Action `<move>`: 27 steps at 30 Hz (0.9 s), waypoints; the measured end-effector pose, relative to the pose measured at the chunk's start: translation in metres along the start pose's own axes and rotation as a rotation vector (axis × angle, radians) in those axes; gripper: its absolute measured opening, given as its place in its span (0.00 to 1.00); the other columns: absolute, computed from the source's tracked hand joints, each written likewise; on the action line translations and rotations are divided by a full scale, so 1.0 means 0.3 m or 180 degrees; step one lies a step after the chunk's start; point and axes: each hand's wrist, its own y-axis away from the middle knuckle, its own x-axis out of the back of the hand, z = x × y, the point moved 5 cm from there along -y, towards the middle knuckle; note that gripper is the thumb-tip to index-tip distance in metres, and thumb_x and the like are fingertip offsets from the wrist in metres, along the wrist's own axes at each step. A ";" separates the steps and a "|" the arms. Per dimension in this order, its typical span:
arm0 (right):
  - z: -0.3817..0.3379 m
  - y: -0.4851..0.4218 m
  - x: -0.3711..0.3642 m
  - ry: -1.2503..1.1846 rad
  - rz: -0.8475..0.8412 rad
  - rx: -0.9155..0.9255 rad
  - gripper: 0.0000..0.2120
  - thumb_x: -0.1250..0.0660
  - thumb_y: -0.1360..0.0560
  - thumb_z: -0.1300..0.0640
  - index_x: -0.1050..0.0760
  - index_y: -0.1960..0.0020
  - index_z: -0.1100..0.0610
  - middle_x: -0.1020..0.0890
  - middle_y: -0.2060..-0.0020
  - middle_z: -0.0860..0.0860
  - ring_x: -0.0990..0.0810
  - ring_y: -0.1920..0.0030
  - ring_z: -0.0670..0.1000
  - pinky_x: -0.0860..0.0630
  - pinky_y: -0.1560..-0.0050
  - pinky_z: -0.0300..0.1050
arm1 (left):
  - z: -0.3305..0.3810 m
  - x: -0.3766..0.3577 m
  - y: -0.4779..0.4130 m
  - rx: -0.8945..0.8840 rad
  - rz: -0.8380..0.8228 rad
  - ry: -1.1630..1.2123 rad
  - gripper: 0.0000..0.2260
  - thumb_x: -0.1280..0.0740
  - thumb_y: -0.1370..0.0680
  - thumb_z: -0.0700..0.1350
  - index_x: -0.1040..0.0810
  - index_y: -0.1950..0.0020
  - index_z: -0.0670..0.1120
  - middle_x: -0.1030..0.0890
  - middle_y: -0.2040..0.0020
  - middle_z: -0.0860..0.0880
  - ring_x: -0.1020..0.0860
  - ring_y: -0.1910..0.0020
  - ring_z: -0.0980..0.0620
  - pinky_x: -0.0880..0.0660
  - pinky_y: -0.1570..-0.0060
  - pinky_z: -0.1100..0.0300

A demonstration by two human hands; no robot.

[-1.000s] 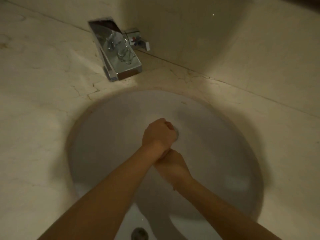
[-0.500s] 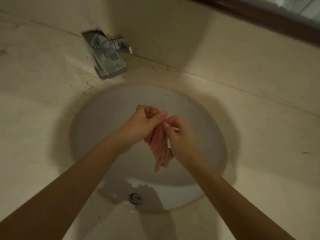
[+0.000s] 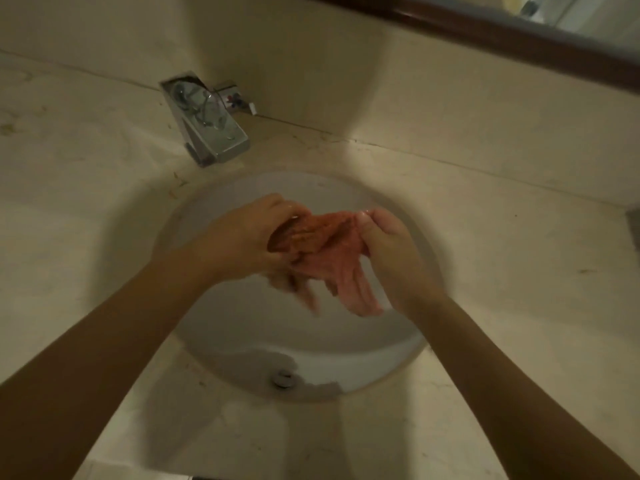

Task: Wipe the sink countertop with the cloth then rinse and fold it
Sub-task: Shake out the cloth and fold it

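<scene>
So you've got the cloth (image 3: 322,251) up over the middle of the sink (image 3: 242,327), stretched between both hands and not touching the basin as far as I can see. Your left hand (image 3: 242,240) is clenched around the left end, and your right hand (image 3: 388,244) pinches the right end, thumb on top. The loose part droops down between your wrists, and its lower edge is smeared by blur, so you can't tell how far it hangs.

Room-wise, the round sink rim leaves bare worktop (image 3: 502,278) all around: a wide stretch on the right, another on the left, and a strip on the near side between your forearms. The faucet (image 3: 207,123) sits on the far left edge of the sink, well apart from your hands. The back wall rises just behind it, with a dark wood frame (image 3: 519,32) running across the top right.

The drain (image 3: 283,378) shows at the near side of the basin. A grey thing at the right edge is cut off, no idea what it is. There are tiny red and blue marks on the faucet handle, but no writing you can read anywhere.
</scene>
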 end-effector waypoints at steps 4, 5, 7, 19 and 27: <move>-0.017 0.013 -0.001 -0.1293 -0.0467 -0.0400 0.12 0.49 0.19 0.62 0.28 0.55 0.61 0.23 0.62 0.56 0.23 0.63 0.50 0.23 0.64 0.42 | -0.053 0.038 0.032 0.0593 0.0540 0.0219 0.16 0.32 0.28 0.52 0.24 0.43 0.49 0.25 0.53 0.51 0.25 0.56 0.52 0.35 0.61 0.77; -0.022 0.009 0.001 -0.1611 -0.0576 -0.0457 0.13 0.50 0.19 0.63 0.28 0.52 0.64 0.22 0.59 0.58 0.22 0.60 0.52 0.21 0.62 0.43 | -0.069 0.035 0.044 0.0995 0.0861 0.0544 0.10 0.33 0.25 0.48 0.23 0.46 0.47 0.25 0.55 0.51 0.25 0.57 0.54 0.35 0.63 0.78; -0.038 0.002 -0.015 -0.2077 -0.0834 -0.0536 0.16 0.51 0.20 0.62 0.29 0.43 0.70 0.20 0.53 0.61 0.20 0.55 0.55 0.19 0.57 0.45 | -0.120 -0.038 0.079 0.2095 0.1038 0.1718 0.11 0.37 0.23 0.51 0.23 0.54 0.44 0.23 0.58 0.50 0.23 0.55 0.51 0.31 0.58 0.69; 0.040 0.108 0.082 -0.1571 -0.1647 -0.0901 0.26 0.23 0.37 0.51 0.23 0.44 0.63 0.17 0.53 0.59 0.18 0.54 0.55 0.19 0.61 0.45 | 0.122 -0.189 -0.073 0.1632 0.0402 0.4382 0.08 0.31 0.28 0.49 0.19 0.53 0.46 0.18 0.60 0.50 0.22 0.59 0.55 0.27 0.52 0.59; 0.115 0.100 0.101 -0.1513 -0.1809 -0.1587 0.35 0.28 0.34 0.46 0.33 0.33 0.61 0.17 0.57 0.56 0.17 0.64 0.51 0.18 0.62 0.45 | 0.180 -0.037 -0.091 0.1064 0.1089 0.4313 0.01 0.33 0.28 0.41 0.24 0.58 0.44 0.23 0.63 0.48 0.25 0.66 0.55 0.26 0.64 0.61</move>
